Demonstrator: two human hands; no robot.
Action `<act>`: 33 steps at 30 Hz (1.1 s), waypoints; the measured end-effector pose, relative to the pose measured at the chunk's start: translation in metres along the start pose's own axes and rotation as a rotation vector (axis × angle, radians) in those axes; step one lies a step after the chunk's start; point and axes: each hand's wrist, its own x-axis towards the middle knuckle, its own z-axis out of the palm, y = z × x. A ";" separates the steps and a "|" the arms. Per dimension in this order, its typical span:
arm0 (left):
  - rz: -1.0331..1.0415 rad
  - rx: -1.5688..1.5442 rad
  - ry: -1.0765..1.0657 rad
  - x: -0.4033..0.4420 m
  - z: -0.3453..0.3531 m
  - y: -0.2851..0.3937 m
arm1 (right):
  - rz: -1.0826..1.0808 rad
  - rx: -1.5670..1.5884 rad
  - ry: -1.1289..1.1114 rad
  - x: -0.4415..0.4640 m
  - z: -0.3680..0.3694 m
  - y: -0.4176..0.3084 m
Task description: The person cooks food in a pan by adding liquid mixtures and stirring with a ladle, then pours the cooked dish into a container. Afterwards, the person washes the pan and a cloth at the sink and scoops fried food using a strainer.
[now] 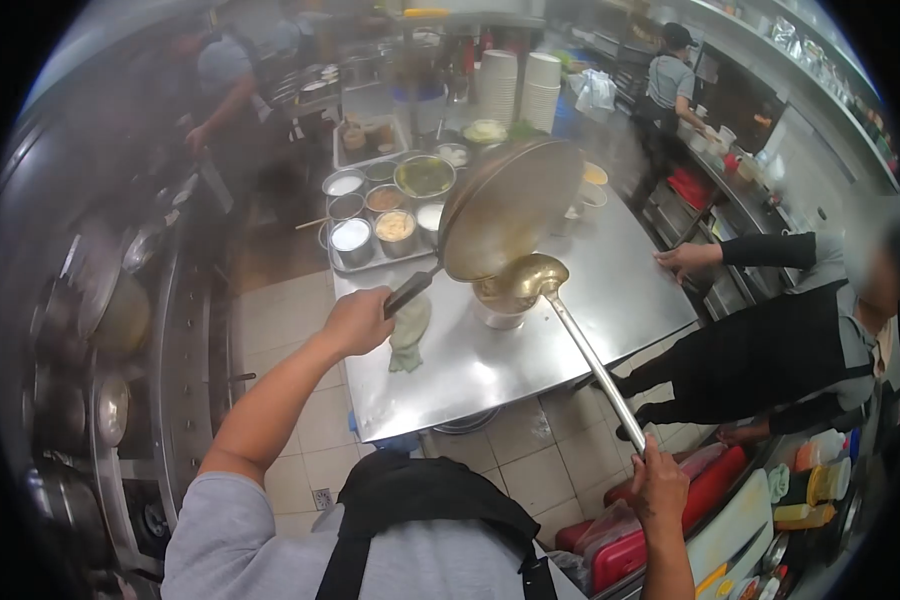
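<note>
A large pan [511,205] is being held up on edge above the near middle of the metal table [450,385], its lower rim being kept over a small bowl [502,319]. By the left hand [358,322], the pan's dark handle is being gripped, the fingers being curled tightly round it. By the right hand [660,485], the far end of the ladle [594,357] from its head is being held, the fingers being wrapped fully about the handle; the ladle's head is being kept against or just beside the pan's lower rim, over the bowl.

Lifting and tipping appear to be done, and the emptying of the pan seems to be under way. How much is being left inside cannot be told, and the bowl's fill is being hidden by the ladle. Neither tool is being set down, so the work is being judged unfinished.

To the left of the bowl, a green cloth [410,335] is being left on the table. Farther left, metal containers [397,230] are being held by a tray. At the far side, white bowls [498,92] are being kept stacked. On the right, the table's edge is being touched by a co-worker's hand [686,260].
</note>
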 end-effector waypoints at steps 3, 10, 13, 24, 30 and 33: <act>-0.009 -0.011 0.014 -0.007 -0.002 0.007 | -0.008 0.100 0.101 0.015 0.011 -0.001; -0.020 -0.008 -0.010 -0.021 -0.004 0.022 | 0.012 0.195 0.179 0.052 0.046 -0.024; -0.002 -0.018 0.019 -0.021 -0.001 0.020 | -0.021 0.062 0.121 0.036 0.028 -0.012; -0.115 -0.178 0.020 -0.024 0.011 0.003 | -0.031 -0.069 0.055 0.012 -0.028 -0.001; -0.211 -0.813 -0.020 -0.033 0.038 -0.011 | -0.083 0.714 0.070 0.024 0.004 -0.056; -0.267 -1.020 0.008 -0.050 0.041 -0.019 | 0.177 1.307 -0.282 0.028 0.029 -0.124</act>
